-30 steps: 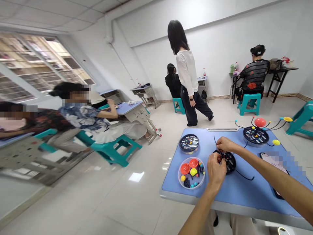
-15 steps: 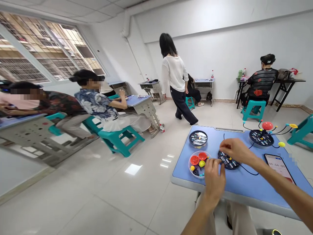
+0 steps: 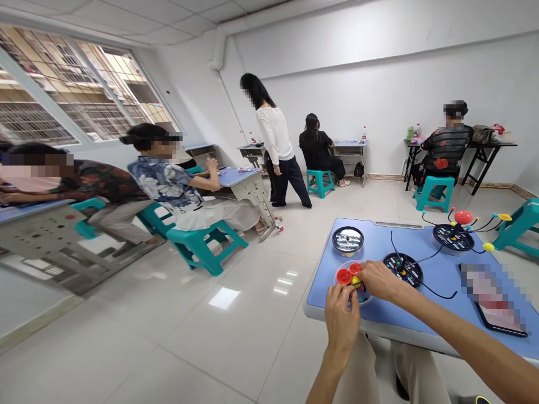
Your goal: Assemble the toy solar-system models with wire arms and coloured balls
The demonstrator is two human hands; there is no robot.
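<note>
Both hands are over a round clear tray [image 3: 365, 303] of small parts near the table's front left. My left hand [image 3: 343, 317] is at its front edge, fingertips pinched together. From the right, my right hand [image 3: 381, 280] reaches in, fingers closed, its tips close to the left's. A small dark piece seems to be between them, but the fingers hide it. Two red half-shells [image 3: 344, 276] and a yellow piece [image 3: 356, 281] show in the tray. Just beyond my right hand lies a round black base [image 3: 391, 261] with printed labels, long curved black rods [image 3: 442, 293] spreading from its centre.
Behind the tray sits another round black disc [image 3: 347, 240]. At the back right stands a model with a red ball [image 3: 463, 217] and coloured balls on rods. A phone [image 3: 497, 306] lies on the right of the blue table [image 3: 320, 300]. Other people sit at desks; one person [image 3: 275, 140] stands.
My right hand has left the black base and come left to the tray, uncovering the rods. My left hand has shifted slightly left. The standing person has moved left.
</note>
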